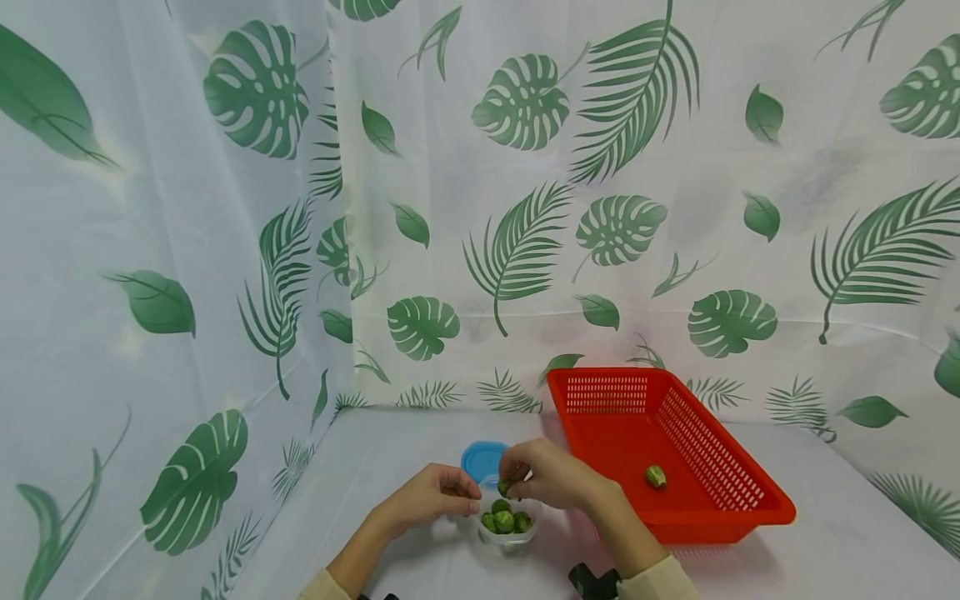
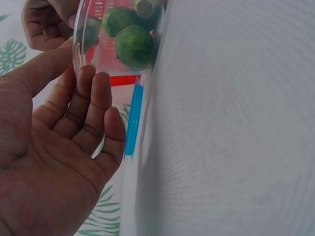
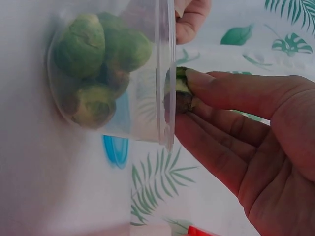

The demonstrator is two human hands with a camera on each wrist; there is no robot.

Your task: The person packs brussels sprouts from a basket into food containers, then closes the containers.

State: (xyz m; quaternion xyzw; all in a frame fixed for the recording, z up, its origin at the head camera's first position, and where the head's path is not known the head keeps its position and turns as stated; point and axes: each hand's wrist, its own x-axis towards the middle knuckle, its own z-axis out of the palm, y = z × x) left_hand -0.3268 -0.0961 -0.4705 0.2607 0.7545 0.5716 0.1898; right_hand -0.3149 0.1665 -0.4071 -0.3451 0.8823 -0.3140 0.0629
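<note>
A clear plastic container (image 1: 508, 537) holding several Brussels sprouts (image 1: 504, 522) stands on the table. My right hand (image 1: 551, 473) pinches another Brussels sprout (image 3: 178, 91) between thumb and fingers at the container's open rim. My left hand (image 1: 438, 493) is at the container's left side, fingers loosely bent and fingertips close by the rim (image 2: 78, 44); whether they press on it is hard to tell. Behind the container lies a round blue lid (image 1: 483, 458), partly covered by my right hand in the head view.
A red perforated basket (image 1: 720, 521) stands to the right, with one Brussels sprout (image 1: 656, 477) inside. Leaf-printed curtains (image 1: 420, 250) hang behind and to the left of the white table (image 1: 330, 500). A dark object (image 1: 592, 581) shows beside the right forearm.
</note>
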